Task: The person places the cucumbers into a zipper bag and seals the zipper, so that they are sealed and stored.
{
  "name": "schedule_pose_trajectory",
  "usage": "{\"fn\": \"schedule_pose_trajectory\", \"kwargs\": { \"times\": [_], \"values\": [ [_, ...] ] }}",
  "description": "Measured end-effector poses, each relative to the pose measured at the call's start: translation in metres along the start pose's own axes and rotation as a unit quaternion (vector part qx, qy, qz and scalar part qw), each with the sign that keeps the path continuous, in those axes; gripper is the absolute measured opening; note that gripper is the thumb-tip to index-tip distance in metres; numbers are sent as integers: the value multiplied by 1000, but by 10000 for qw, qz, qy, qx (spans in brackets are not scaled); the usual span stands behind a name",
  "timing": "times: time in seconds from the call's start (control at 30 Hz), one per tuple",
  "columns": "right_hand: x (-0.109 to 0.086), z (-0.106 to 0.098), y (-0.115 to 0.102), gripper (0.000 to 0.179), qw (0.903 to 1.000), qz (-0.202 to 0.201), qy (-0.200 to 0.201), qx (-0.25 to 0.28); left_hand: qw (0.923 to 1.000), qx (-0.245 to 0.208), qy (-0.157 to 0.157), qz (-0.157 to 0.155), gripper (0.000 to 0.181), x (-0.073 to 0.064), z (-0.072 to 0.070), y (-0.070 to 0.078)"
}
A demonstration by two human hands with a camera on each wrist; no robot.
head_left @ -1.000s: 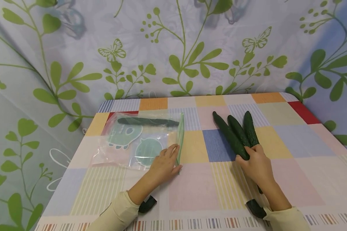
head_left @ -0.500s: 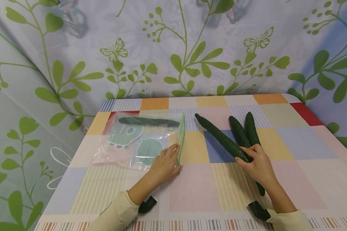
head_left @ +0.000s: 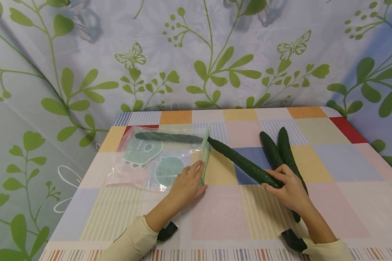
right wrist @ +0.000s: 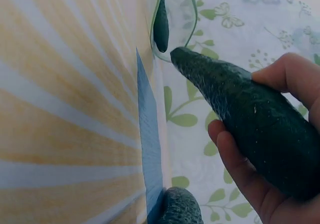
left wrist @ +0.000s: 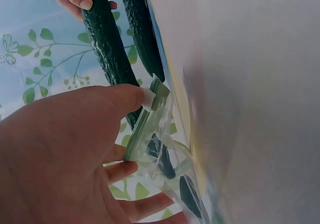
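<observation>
In the head view my right hand point(head_left: 289, 188) grips a long dark green cucumber point(head_left: 240, 159) near its closer end. The cucumber slants up to the left, and its far tip is right at the green zip edge point(head_left: 206, 156) of a clear zip bag point(head_left: 115, 175). My left hand point(head_left: 186, 183) holds that edge; in the left wrist view the thumb point(left wrist: 127, 97) and fingers lie on either side of it. The bag's mouth is spread apart in the right wrist view. Another cucumber point(head_left: 170, 137) lies inside the bag, along its far side.
Two more cucumbers, one on the left point(head_left: 271, 148) and one on the right point(head_left: 286, 150), lie on the patchwork tablecloth point(head_left: 330, 159), partly beneath my right hand. A leaf-patterned curtain point(head_left: 170, 54) hangs behind the table. Dark bands point(head_left: 293, 240) show at both wrists.
My right hand has separated one cucumber from the group of three and swung its far tip left to the bag's mouth. My left hand has stayed at the zip edge.
</observation>
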State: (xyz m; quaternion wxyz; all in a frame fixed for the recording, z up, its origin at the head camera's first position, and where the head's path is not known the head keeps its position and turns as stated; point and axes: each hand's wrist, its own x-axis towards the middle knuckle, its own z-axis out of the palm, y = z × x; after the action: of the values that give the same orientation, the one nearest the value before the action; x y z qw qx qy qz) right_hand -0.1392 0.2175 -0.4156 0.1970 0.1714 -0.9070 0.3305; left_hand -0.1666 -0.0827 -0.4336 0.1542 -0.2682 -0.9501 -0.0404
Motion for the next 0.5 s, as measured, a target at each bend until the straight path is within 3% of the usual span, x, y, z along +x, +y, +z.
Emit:
{"fn": "schedule_pose_trajectory", "kwargs": {
  "times": [0.3, 0.5],
  "values": [
    [5, 12, -2, 42, 9960, -227, -615, 601, 9989, 354, 288, 97, 69, -1, 1, -1],
    [18, 25, 0, 42, 9941, -494, -785, 565, 9974, 556, 447, 92, 69, -1, 1, -2]
  ]
}}
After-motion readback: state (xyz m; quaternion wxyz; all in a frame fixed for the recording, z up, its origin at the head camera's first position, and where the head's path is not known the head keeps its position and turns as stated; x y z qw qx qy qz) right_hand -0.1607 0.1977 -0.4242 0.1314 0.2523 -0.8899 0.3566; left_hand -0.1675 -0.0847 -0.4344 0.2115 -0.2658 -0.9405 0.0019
